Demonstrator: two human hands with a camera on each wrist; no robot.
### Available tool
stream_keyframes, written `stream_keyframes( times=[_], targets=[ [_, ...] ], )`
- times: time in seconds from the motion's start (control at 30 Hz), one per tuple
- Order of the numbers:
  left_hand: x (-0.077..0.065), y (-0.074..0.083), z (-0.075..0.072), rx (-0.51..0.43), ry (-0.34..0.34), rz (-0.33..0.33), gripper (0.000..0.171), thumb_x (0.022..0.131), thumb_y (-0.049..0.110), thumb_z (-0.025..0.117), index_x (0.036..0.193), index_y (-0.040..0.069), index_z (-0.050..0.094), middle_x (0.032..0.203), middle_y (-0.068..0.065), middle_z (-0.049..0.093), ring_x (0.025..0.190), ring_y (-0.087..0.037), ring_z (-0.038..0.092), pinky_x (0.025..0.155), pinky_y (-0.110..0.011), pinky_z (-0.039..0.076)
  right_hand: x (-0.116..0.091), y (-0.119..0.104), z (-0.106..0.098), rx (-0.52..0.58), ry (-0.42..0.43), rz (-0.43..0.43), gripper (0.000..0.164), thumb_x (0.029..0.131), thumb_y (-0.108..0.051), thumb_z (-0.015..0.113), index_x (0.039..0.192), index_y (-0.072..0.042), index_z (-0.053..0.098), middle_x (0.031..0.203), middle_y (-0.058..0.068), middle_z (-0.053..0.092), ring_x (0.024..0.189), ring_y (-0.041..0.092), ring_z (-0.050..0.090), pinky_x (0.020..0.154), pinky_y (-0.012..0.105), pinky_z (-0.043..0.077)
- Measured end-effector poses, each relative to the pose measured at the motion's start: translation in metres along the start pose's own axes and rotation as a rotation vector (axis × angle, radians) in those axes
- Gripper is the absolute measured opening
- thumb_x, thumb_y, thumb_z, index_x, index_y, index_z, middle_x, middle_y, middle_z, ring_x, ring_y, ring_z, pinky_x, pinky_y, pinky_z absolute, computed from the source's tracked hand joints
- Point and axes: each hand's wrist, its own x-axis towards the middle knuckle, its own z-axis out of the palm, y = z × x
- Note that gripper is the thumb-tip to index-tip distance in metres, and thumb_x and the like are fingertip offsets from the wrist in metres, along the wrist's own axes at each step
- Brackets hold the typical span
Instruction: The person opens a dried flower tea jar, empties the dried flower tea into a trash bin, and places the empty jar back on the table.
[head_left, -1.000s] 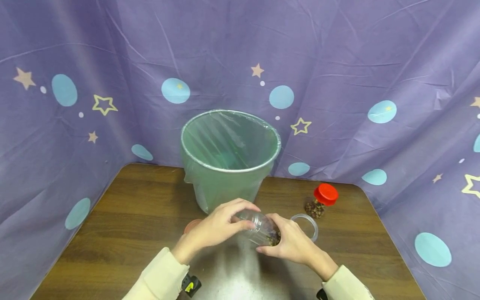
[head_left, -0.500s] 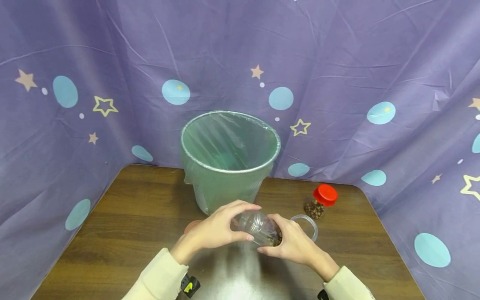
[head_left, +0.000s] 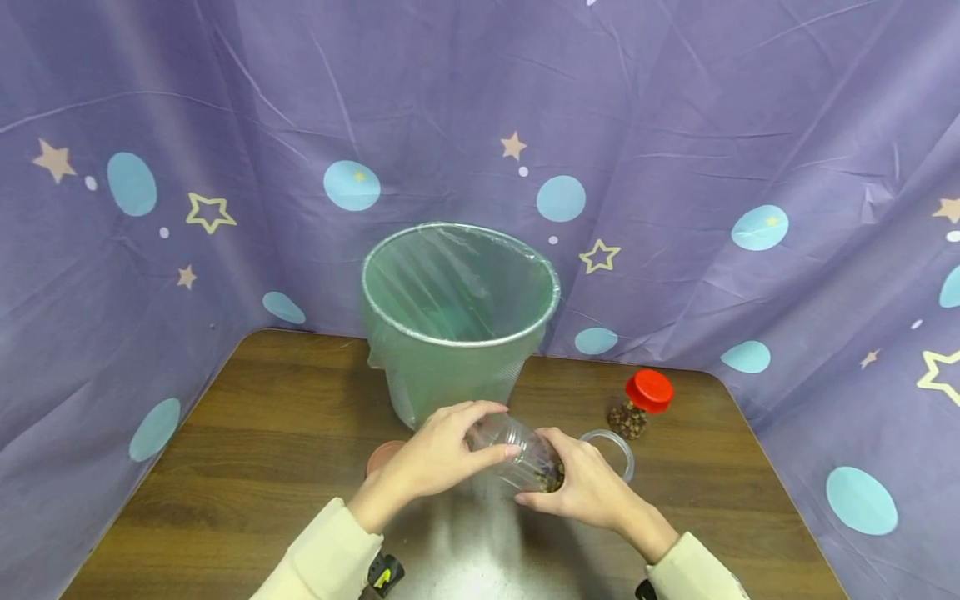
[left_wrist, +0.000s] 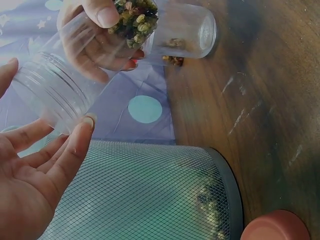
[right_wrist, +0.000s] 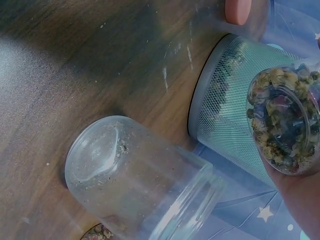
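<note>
Both hands hold a clear plastic jar (head_left: 517, 454) tilted in front of the bin. My left hand (head_left: 442, 446) grips its threaded neck (left_wrist: 55, 85) between thumb and fingers. Around the lower end curls my right hand (head_left: 581, 483). Dried flower buds (left_wrist: 135, 22) are gathered at the jar's bottom, which faces the right wrist camera. Close by the right hand stands a second clear jar (right_wrist: 135, 170) with only crumbs inside; its round rim (head_left: 628, 467) shows in the head view. A reddish-brown round piece (head_left: 381, 457) lies partly hidden behind the left hand.
A mesh waste bin (head_left: 457, 379) with a clear liner over its rim stands at the back middle of the wooden table (head_left: 247, 467). At the back right is a red-lidded jar (head_left: 649, 392) of dried buds. A patterned purple curtain (head_left: 660, 167) surrounds the table.
My left fingers widened round the jar's neck half a second ago and are now closer on it, thumb slightly higher. The right hand and the jar have hardly moved.
</note>
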Motion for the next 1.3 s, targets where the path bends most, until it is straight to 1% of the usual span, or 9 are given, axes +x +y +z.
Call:
stream_keyframes(
  times=[0.1, 0.2, 0.43, 0.6, 0.77, 0.87, 1.07, 1.13, 1.3],
  targets=[
    [0.0, 0.0, 0.0, 0.005, 0.008, 0.004, 0.057, 0.087, 0.052, 0.068, 0.131, 0.015, 0.061, 0.108, 0.003, 0.07, 0.081, -0.003, 0.064, 0.076, -0.023, 0.053, 0.0, 0.0, 0.0, -0.006, 0.001, 0.003, 0.073, 0.07, -0.049, 0.083, 0.126, -0.01, 0.056, 0.099, -0.001, 0.071, 0.08, 0.003, 0.063, 0.067, 0.02, 0.052],
    [0.0, 0.001, 0.0, 0.02, 0.014, 0.01, 0.057, 0.088, 0.052, 0.068, 0.131, 0.015, 0.061, 0.108, 0.004, 0.07, 0.081, -0.003, 0.064, 0.076, -0.023, 0.053, 0.0, 0.0, 0.0, -0.008, 0.001, 0.006, 0.073, 0.07, -0.05, 0.083, 0.126, -0.011, 0.056, 0.099, -0.001, 0.071, 0.08, 0.003, 0.063, 0.067, 0.02, 0.052],
    [-0.001, 0.0, -0.001, 0.058, 0.028, 0.01, 0.057, 0.089, 0.052, 0.065, 0.131, 0.015, 0.06, 0.11, 0.002, 0.069, 0.085, -0.005, 0.064, 0.08, -0.028, 0.053, -0.001, 0.001, 0.001, 0.004, -0.001, 0.005, 0.072, 0.07, -0.049, 0.083, 0.125, -0.011, 0.057, 0.098, -0.001, 0.071, 0.08, 0.003, 0.063, 0.067, 0.02, 0.052],
    [-0.002, -0.002, -0.003, 0.077, 0.039, 0.007, 0.056, 0.089, 0.053, 0.065, 0.131, 0.015, 0.061, 0.11, 0.001, 0.069, 0.085, -0.006, 0.063, 0.078, -0.027, 0.053, -0.002, 0.003, 0.001, 0.015, -0.002, 0.012, 0.07, 0.07, -0.048, 0.083, 0.123, -0.01, 0.058, 0.096, -0.001, 0.071, 0.079, 0.002, 0.062, 0.066, 0.02, 0.051],
    [-0.003, -0.004, -0.005, 0.092, 0.046, -0.008, 0.057, 0.089, 0.053, 0.065, 0.131, 0.015, 0.061, 0.114, -0.001, 0.069, 0.085, -0.006, 0.062, 0.078, -0.028, 0.052, -0.003, 0.005, 0.0, -0.006, 0.017, 0.004, 0.07, 0.069, -0.049, 0.084, 0.123, -0.012, 0.058, 0.097, -0.003, 0.071, 0.08, 0.002, 0.063, 0.068, 0.021, 0.052],
    [-0.003, -0.005, -0.006, 0.103, 0.039, -0.018, 0.059, 0.089, 0.054, 0.065, 0.133, 0.015, 0.06, 0.116, -0.001, 0.069, 0.09, -0.009, 0.063, 0.081, -0.031, 0.053, -0.004, 0.006, -0.001, -0.02, 0.032, 0.001, 0.071, 0.069, -0.048, 0.084, 0.124, -0.012, 0.058, 0.098, -0.004, 0.071, 0.081, 0.003, 0.063, 0.068, 0.021, 0.053],
    [-0.005, -0.007, -0.009, 0.135, 0.024, -0.05, 0.063, 0.088, 0.058, 0.063, 0.136, 0.018, 0.058, 0.128, -0.003, 0.066, 0.112, -0.021, 0.065, 0.094, -0.042, 0.054, -0.004, 0.006, -0.004, -0.033, 0.055, 0.005, 0.071, 0.068, -0.047, 0.085, 0.124, -0.012, 0.058, 0.097, -0.005, 0.071, 0.081, 0.003, 0.063, 0.069, 0.022, 0.053],
    [-0.006, -0.008, -0.01, 0.155, 0.021, -0.054, 0.064, 0.088, 0.06, 0.062, 0.136, 0.018, 0.057, 0.128, -0.004, 0.065, 0.114, -0.023, 0.064, 0.095, -0.043, 0.054, -0.003, 0.006, -0.005, -0.045, 0.063, 0.008, 0.071, 0.067, -0.046, 0.086, 0.123, -0.012, 0.059, 0.097, -0.005, 0.07, 0.081, 0.003, 0.063, 0.069, 0.022, 0.052],
    [-0.007, -0.011, -0.012, 0.191, 0.027, -0.057, 0.065, 0.087, 0.06, 0.062, 0.136, 0.018, 0.057, 0.125, -0.006, 0.066, 0.113, -0.025, 0.065, 0.095, -0.043, 0.054, -0.003, 0.006, -0.007, -0.053, 0.083, 0.019, 0.072, 0.065, -0.045, 0.087, 0.122, -0.012, 0.06, 0.095, -0.006, 0.07, 0.079, 0.002, 0.062, 0.069, 0.022, 0.052]
  ],
)
